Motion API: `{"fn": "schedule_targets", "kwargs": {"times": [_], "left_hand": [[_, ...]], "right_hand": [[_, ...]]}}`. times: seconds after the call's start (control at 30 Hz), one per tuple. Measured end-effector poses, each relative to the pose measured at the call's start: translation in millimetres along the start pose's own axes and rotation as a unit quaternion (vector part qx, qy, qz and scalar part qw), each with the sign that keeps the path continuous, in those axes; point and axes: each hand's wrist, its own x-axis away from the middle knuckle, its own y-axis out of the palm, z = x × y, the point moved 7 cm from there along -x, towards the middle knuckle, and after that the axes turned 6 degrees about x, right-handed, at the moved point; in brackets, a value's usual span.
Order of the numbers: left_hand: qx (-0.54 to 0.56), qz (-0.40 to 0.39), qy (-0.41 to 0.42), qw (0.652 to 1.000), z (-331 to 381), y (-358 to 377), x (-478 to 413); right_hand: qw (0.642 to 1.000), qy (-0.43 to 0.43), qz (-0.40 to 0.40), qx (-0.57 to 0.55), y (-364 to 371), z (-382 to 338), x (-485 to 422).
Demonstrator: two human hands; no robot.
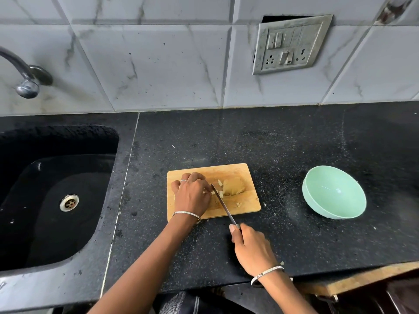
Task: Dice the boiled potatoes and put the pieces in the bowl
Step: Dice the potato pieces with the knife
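Marble-veined wall tiles (pixel 158 64) rise behind a black speckled stone countertop (pixel 283 143) seen from above. At far left, a curved metal tap (pixel 25 75) juts from the wall over a dark sink (pixel 68 137), a steel drain (pixel 69 202) set in its floor.

Right of the sink, a small wooden cutting board (pixel 229 169) lies flat on the counter. The person's left hand (pixel 192 194), a ring (pixel 183 180) on one finger and a bangle (pixel 187 214) at the wrist, arches over the left half of the board, fingers curled down onto the boiled potato (pixel 232 188), steadying it. Pale cut pieces lie just beside the fingertips, with a few scraps loose on the wood.

A slim knife (pixel 223 206) slants across the board, its tip at the potato, close against the left fingers. The right hand (pixel 251 248), near the counter's front edge, wraps around the handle with the thumb along the top; a second bangle (pixel 267 274) circles that wrist.

High on the wall, a grimy switchboard (pixel 292 44) hangs tilted. Below it, a mint-green bowl (pixel 308 200) stands upright, well apart from the board.
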Motion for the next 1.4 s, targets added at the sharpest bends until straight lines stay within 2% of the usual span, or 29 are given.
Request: {"fn": "schedule_targets", "kwargs": {"times": [0.47, 0.77, 0.93, 1.1, 1.4], "left_hand": [[-0.008, -0.001, -0.005, 1.000, 3, 5, -4], [0.008, 0.005, -0.015, 1.000, 0, 5, -4], [0.007, 0.005, -0.026, 1.000, -2, 2, -2], [0.006, 0.008, -0.031, 0.999, -10, -2, 0], [0.005, 0.007, -0.035, 0.999, -7, -1, 0]], "right_hand": [[0.995, -0.006, 0.040, 0.092, -12, -10, 4], [0.999, 0.016, -0.021, 0.034, 2, -7, -7], [0.998, 0.023, 0.011, 0.053, -3, -8, -2], [1.000, 0.004, 0.014, 0.002, -4, -12, -1], [0.999, -0.003, 0.015, 0.042, -5, -15, 1]]}}
